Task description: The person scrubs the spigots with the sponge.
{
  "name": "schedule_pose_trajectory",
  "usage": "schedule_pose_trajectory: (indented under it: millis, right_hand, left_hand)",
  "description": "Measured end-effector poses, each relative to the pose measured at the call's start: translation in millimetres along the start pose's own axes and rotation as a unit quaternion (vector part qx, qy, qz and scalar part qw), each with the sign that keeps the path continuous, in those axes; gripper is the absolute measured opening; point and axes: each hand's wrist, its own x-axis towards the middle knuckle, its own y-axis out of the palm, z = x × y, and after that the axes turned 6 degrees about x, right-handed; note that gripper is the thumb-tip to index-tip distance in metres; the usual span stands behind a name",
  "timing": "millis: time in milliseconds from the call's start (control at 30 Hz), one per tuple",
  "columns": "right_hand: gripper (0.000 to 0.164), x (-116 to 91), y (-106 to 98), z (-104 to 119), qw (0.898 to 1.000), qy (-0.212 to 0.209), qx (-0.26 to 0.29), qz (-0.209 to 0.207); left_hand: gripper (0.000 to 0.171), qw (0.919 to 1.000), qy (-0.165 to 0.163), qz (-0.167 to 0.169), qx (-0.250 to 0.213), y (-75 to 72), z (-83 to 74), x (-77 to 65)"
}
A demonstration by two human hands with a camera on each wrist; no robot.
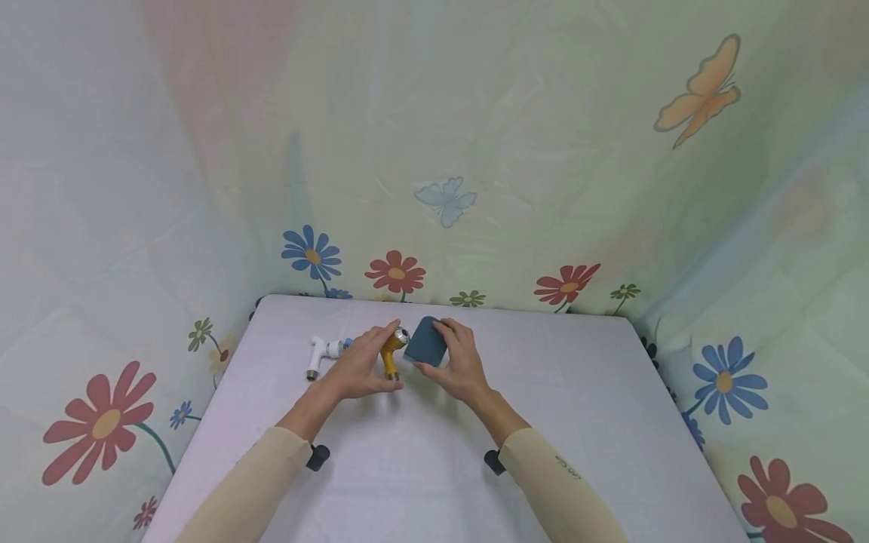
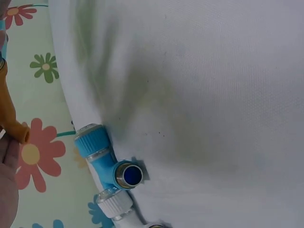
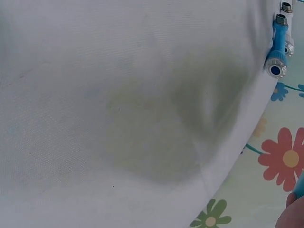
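Note:
My left hand [image 1: 354, 369] grips a yellow tap-like fitting [image 1: 389, 353] with a chrome ring at its upper end, held between the fingers and thumb. Facing it, my right hand [image 1: 465, 369] pinches a flat dark teal pad [image 1: 426, 343] with rounded corners, fingers on the top edge and thumb at the bottom. The pad's near edge comes close beside the chrome end. In the left wrist view the yellow fitting [image 2: 10, 114] shows at the left edge, above part of the hand. The right wrist view catches only a corner of the teal pad [image 3: 299, 186].
Left of the hands, a white fitting [image 1: 317, 357] with a threaded metal end lies on the white-covered table [image 1: 563, 377]. A blue fitting [image 2: 105, 166] of similar shape lies beside it, mostly hidden behind the left hand in the head view. Flower-printed curtains [image 1: 502, 136] surround the table.

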Motion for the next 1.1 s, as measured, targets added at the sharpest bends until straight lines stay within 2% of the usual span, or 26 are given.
schedule_pose_trajectory:
  millis: [167, 300, 533, 700, 933, 1100]
  right_hand:
    - [0.089, 0.2, 1.3, 1.5, 1.000, -0.006, -0.008, 0.006]
    - [0.089, 0.4, 1.8, 2.6, 1.000, -0.014, -0.013, 0.010]
    - [0.089, 0.7, 2.2, 6.3, 0.999, -0.027, -0.013, 0.016]
    - [0.089, 1.1, 2.1, 8.6, 0.999, -0.041, -0.017, 0.011]
    - [0.090, 0.0, 1.1, 11.0, 0.999, -0.039, -0.023, 0.025]
    - [0.090, -0.2, 1.3, 11.2, 0.998, -0.033, -0.032, 0.033]
  left_hand:
    - [0.117, 0.9992, -0.017, 0.025, -0.028, -0.1, -1.0, 0.6]
    - [0.116, 0.9988, -0.023, 0.032, -0.031, -0.2, -1.3, 1.0]
    - [0.113, 0.9983, -0.017, 0.035, -0.043, 0.6, -1.2, 1.5]
    - [0.119, 0.9980, -0.011, 0.032, -0.054, 0.7, -1.9, 1.2]
    - [0.116, 0.9988, -0.014, 0.041, -0.026, 0.3, -2.7, 0.8]
    - [0.116, 0.9980, -0.017, 0.053, -0.030, -0.7, -4.2, 1.6]
